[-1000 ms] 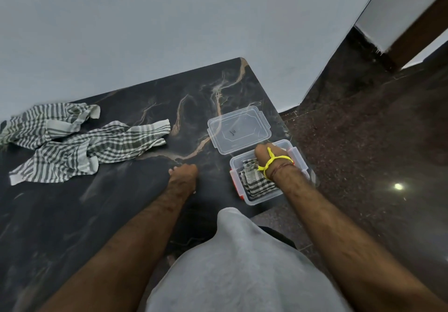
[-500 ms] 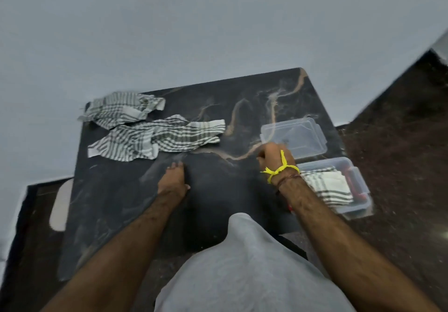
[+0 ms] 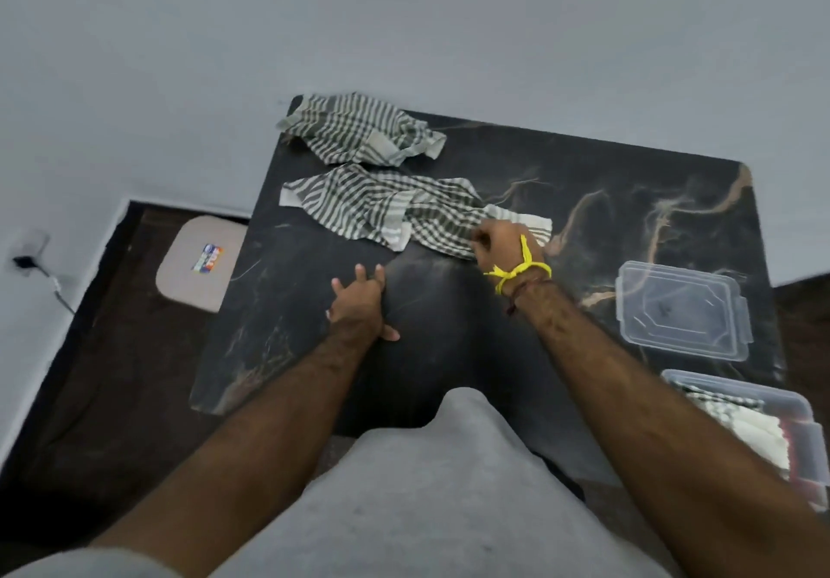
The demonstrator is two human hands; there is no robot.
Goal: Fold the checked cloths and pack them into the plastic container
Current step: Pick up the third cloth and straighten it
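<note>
Two crumpled green-and-white checked cloths lie on the dark marble table (image 3: 584, 227): the nearer cloth (image 3: 386, 209) stretches across the middle, the farther cloth (image 3: 355, 128) sits at the back edge. My right hand (image 3: 503, 240), with a yellow band at the wrist, grips the right end of the nearer cloth. My left hand (image 3: 359, 303) rests flat on the table with fingers spread, a little in front of that cloth. The clear plastic container (image 3: 804, 438) at the right front corner holds a folded checked cloth (image 3: 741, 425).
The container's clear lid (image 3: 682, 308) lies flat on the table just behind the container. A beige stool seat (image 3: 202, 258) stands on the dark floor left of the table. A wall socket with a cable (image 3: 27, 258) is at the far left. A pale wall runs behind.
My right hand left the container, crossed the table leftward and took hold of the nearer cloth's end. My left hand opened flat. The view swung left.
</note>
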